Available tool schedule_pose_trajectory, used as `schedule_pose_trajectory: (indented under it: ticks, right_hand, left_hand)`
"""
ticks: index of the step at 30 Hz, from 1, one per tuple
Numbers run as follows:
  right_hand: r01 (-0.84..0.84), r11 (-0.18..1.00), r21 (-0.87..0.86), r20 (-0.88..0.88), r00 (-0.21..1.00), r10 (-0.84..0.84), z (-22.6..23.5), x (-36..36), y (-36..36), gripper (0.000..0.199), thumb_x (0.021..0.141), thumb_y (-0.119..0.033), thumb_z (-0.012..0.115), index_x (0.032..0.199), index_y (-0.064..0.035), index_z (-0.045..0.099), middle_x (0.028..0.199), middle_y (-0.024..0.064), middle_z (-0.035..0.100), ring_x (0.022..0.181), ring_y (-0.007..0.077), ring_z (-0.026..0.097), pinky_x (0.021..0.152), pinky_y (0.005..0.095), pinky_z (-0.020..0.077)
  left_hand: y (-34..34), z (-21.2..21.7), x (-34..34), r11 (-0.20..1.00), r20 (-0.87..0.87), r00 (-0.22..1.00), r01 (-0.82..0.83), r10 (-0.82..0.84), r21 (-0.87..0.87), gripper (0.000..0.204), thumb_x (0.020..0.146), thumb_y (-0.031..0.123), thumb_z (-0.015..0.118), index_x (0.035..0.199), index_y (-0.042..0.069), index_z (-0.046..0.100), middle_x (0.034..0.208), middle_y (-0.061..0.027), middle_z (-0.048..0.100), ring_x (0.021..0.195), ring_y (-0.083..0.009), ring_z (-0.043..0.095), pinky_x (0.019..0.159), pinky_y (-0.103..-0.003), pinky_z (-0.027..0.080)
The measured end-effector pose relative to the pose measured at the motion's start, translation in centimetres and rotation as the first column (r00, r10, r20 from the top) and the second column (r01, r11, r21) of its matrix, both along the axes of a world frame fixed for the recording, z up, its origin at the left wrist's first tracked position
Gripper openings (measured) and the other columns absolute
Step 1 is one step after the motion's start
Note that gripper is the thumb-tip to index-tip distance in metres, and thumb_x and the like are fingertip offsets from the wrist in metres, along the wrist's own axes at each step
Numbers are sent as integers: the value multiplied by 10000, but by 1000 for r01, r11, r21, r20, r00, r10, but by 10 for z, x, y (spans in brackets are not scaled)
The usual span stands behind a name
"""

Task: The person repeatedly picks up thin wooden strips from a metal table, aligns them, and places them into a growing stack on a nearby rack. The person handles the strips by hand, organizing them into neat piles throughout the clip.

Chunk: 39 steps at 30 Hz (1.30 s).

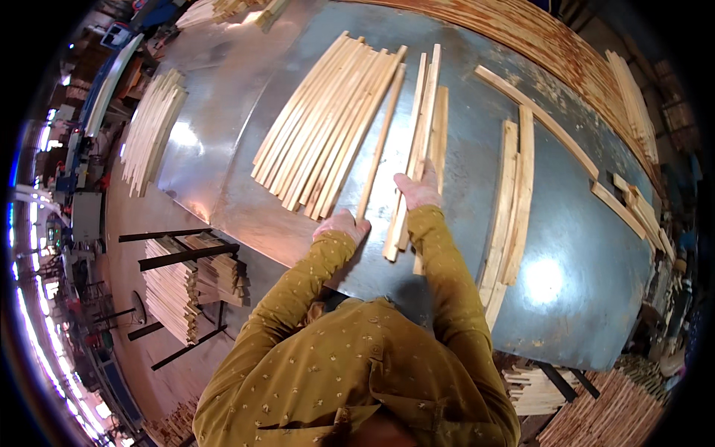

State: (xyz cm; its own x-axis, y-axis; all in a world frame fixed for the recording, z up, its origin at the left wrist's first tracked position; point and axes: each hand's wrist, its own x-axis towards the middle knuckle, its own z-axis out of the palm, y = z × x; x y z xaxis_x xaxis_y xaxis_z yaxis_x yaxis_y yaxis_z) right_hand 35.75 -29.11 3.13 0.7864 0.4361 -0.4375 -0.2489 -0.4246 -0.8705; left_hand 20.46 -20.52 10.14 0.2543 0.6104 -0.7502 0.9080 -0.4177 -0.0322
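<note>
On a grey metal table [462, 246] lie thin pale wooden slats. My left hand [342, 223] rests at the near end of a single slat [380, 141] that lies apart from the rest, fingers curled on it. Just left of that slat a wide row of several slats [328, 123] lies side by side. My right hand [418, 190] presses flat on a small bundle of slats [423, 127] to the right of the single one. Both sleeves are mustard yellow with a small pattern.
More slats [514, 194] lie on the table's right part, with a long one [536, 119] angled beyond them and short pieces [633, 208] at the right edge. Another fan of slats [153, 130] sits far left. Stacks of slats [182, 287] stand on a black rack below the table.
</note>
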Motion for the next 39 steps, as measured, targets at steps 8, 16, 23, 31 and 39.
schedule_pose_trajectory:
  ticks: [8, 16, 23, 31, 39]
  right_hand:
    - [119, 977, 177, -4, 993, -120, -45, -17, 118, 1002, 719, -219, 862, 1498, 14, 277, 1441, 225, 444, 1319, 307, 456, 1088, 328, 390]
    - [335, 937, 104, -246, 921, -302, -8, -55, 176, 813, 839, -59, 739, 1498, -16, 265, 1315, 248, 533, 1241, 314, 524, 1006, 396, 488]
    - [268, 900, 343, -273, 946, -177, -50, -154, 290, 717, 827, 7, 725, 1419, -9, 321, 1188, 175, 587, 1035, 270, 616, 905, 375, 550]
    - [-65, 993, 94, -140, 987, 78, -72, -280, 457, 1010, 734, -351, 847, 1499, 12, 296, 1399, 203, 526, 1288, 305, 506, 1087, 340, 369]
    - [-123, 983, 140, -200, 968, 149, -64, -394, 586, 1087, 718, -370, 850, 1508, 55, 237, 1416, 245, 493, 1299, 333, 495, 1079, 358, 395]
  left_hand:
    - [284, -9, -76, 821, 438, 899, -250, 0, 514, 659, 980, 507, 479, 1424, 24, 419, 1368, -240, 532, 1213, -441, 541, 1034, -452, 445]
    - [311, -55, -65, 959, 451, 892, -102, -29, 263, 606, 938, 536, 504, 1374, 114, 506, 1343, -150, 566, 1233, -358, 541, 1009, -468, 454]
    - [427, -46, -188, 925, 477, 879, -189, 9, 330, 587, 943, 511, 504, 1362, 100, 513, 1325, -155, 569, 1212, -354, 550, 999, -481, 459]
    - [543, -50, -335, 795, 455, 862, -430, 222, 428, 596, 947, 514, 501, 1357, 82, 519, 1338, -194, 568, 1238, -382, 531, 1017, -462, 446]
    - [644, -52, -446, 697, 428, 853, -502, 300, 512, 597, 952, 505, 504, 1374, 82, 502, 1325, -192, 576, 1244, -372, 530, 1036, -461, 436]
